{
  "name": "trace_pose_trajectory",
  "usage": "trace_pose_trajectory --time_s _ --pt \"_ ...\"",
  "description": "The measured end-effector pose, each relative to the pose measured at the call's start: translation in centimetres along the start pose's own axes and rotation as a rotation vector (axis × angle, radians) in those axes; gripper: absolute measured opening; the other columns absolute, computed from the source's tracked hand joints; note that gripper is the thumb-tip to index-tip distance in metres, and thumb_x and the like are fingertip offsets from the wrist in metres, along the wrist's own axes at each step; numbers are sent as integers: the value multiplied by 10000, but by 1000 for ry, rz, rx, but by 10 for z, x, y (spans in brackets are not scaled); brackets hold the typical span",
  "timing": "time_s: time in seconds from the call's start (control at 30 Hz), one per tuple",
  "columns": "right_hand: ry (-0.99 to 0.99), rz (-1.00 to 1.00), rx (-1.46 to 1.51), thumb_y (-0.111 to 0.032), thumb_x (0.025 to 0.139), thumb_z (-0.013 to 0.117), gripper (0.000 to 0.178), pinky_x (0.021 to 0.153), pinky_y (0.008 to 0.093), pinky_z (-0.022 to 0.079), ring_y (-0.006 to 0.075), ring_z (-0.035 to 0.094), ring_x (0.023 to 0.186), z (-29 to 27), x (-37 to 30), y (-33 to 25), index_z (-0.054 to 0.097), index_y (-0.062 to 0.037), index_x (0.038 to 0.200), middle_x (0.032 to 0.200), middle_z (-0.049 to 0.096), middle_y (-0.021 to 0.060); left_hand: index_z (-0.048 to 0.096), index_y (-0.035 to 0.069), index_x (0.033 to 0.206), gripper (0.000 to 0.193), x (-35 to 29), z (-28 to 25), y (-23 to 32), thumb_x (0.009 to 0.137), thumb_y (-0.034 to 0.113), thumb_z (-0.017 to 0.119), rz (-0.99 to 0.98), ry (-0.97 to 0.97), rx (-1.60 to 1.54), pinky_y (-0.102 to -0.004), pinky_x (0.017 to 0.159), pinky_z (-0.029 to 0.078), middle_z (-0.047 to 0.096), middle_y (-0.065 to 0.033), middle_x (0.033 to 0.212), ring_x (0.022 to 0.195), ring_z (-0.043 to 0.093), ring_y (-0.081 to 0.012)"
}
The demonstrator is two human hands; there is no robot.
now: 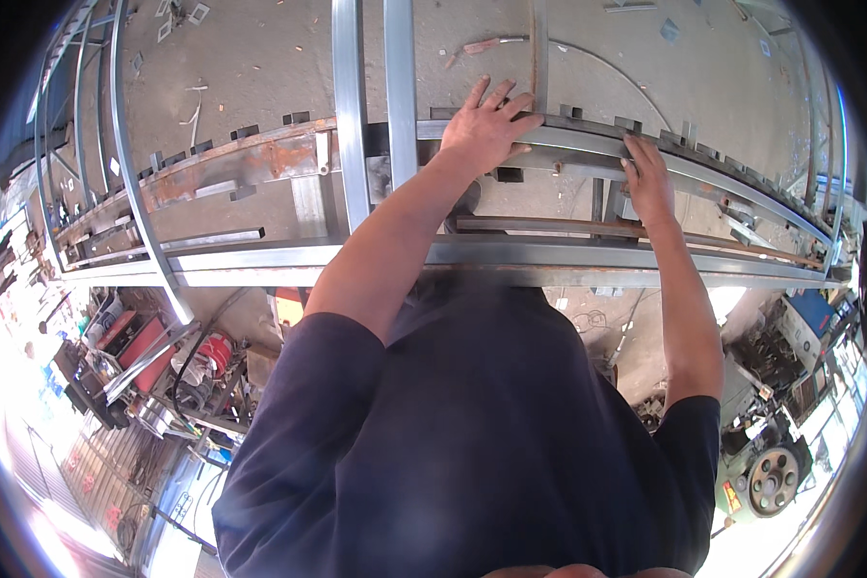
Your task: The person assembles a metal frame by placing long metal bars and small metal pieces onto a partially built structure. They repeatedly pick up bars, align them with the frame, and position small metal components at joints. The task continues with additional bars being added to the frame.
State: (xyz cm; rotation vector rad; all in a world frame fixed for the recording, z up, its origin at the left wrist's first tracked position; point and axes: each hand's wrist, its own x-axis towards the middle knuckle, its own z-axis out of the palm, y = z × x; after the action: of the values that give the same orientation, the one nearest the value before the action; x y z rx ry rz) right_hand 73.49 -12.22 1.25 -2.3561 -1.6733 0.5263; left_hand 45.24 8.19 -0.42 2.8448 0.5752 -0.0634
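A long grey square steel tube [588,143] runs sideways in front of me, curving with the lens toward the right. My left hand [485,133] lies over its left part, palm down, with the fingers spread out. Farther right, my right hand [651,181] grips the same tube, fingertips over its far edge and thumb on the near side. Left of my left hand, two bright upright-running steel tubes [401,87] extend away from me, side by side. Closer to my body, another wide steel tube [511,255] crosses the view.
A rusty steel beam [270,159] with short tube stubs continues left. Beyond it, a cutting-like tool with a reddish handle [482,45] lies on the concrete floor. Red toolbox [144,352] and clutter stand lower left; a green machine with a wheel [774,482] stands lower right.
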Motion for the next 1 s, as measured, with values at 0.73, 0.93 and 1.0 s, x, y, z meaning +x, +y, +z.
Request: trace_pose_trajectory --time_s 0.73,0.93,1.0 --pt "218 145 181 -167 969 643 493 1126 478 421 418 548 1319 96 -56 -205 567 -8 1429 1422 590 239 578 49 1411 709 -529 -38 -216 820 353 823 -1604 606 152 -489 1124 426 622 -193 1380 1300 563 -395" --pt "132 152 406 -180 962 670 468 1093 471 449 390 586 1284 143 -51 -386 599 -44 1404 1367 633 224 553 32 1341 659 -709 -31 -254 816 369 766 -1872 167 -279 -506 994 528 662 -254 1286 1186 645 -428" --pt "120 137 445 -190 963 682 458 1080 466 463 379 610 1259 155 -42 -457 606 -52 1393 1337 654 218 629 24 1109 502 -723 -29 -270 816 406 775 -1763 126 -377 -528 886 553 730 -254 1021 1000 706 -448"
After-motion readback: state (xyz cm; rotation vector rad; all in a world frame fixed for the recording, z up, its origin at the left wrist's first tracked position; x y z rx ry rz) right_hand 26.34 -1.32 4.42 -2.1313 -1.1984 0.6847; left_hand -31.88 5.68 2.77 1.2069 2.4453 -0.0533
